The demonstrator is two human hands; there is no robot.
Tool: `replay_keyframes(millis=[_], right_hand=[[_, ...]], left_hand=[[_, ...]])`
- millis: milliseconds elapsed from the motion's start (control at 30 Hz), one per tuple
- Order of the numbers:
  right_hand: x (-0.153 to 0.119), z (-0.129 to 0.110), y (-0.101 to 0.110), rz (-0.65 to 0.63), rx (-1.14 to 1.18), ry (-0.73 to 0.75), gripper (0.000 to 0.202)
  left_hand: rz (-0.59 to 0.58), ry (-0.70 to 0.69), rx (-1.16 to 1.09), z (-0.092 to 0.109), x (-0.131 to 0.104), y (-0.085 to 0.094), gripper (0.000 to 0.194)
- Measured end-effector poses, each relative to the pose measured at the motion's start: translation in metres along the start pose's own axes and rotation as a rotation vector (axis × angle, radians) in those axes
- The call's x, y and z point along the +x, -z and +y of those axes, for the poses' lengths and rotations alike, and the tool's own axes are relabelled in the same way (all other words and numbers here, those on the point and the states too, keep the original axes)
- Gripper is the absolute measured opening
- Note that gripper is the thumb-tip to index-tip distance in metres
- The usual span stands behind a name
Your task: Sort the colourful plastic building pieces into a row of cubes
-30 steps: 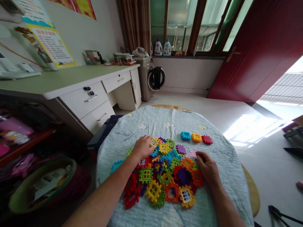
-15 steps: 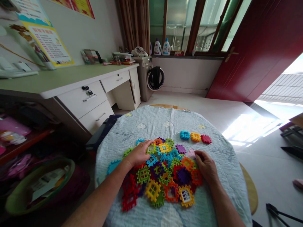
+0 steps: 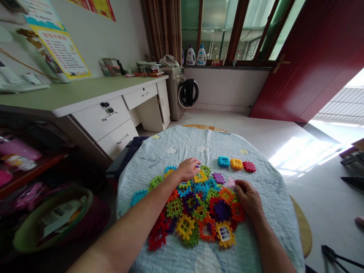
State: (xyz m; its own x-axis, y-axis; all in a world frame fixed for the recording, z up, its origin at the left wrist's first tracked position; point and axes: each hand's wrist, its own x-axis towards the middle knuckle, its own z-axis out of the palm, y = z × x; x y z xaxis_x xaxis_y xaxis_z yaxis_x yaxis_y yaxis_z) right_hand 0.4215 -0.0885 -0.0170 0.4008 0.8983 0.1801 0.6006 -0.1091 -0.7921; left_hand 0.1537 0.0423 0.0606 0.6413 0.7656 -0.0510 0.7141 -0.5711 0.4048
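Several colourful plastic interlocking pieces lie heaped on the cloth-covered round table (image 3: pixel 184 142). My left hand (image 3: pixel 188 169) reaches over the far edge of the heap, its fingertips at a small purple and orange piece beside the yellow piece (image 3: pixel 200 176); its grip is unclear. At the heap's right side, my right hand (image 3: pixel 249 197) has thumb and fingers pinched together on the pale pink piece (image 3: pixel 231 183). Beyond it stands a short row: a blue piece (image 3: pixel 223 161), a yellow-orange piece (image 3: pixel 236 163) and a red piece (image 3: pixel 249 166).
A green-topped desk (image 3: pixel 93 89) with white drawers runs along the left wall. A basket (image 3: pixel 85 212) sits at the lower left. Behind the table are a washing machine (image 3: pixel 174 91) and a window sill with two bottles; a red door (image 3: pixel 307 60) is at the right.
My left hand has moved forward and to the right, from the green piece to the far edge of the heap. My right hand stays at the pink piece. The view has shifted slightly.
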Motion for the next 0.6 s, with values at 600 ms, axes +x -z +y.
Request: replay_keyframes(millis=[600], right_hand=[[-0.001,-0.008,0.002,-0.021,-0.013,-0.011,0.034]], left_hand=[[0.011,-0.142,0.081,0.057,-0.017,-0.038,0.041]])
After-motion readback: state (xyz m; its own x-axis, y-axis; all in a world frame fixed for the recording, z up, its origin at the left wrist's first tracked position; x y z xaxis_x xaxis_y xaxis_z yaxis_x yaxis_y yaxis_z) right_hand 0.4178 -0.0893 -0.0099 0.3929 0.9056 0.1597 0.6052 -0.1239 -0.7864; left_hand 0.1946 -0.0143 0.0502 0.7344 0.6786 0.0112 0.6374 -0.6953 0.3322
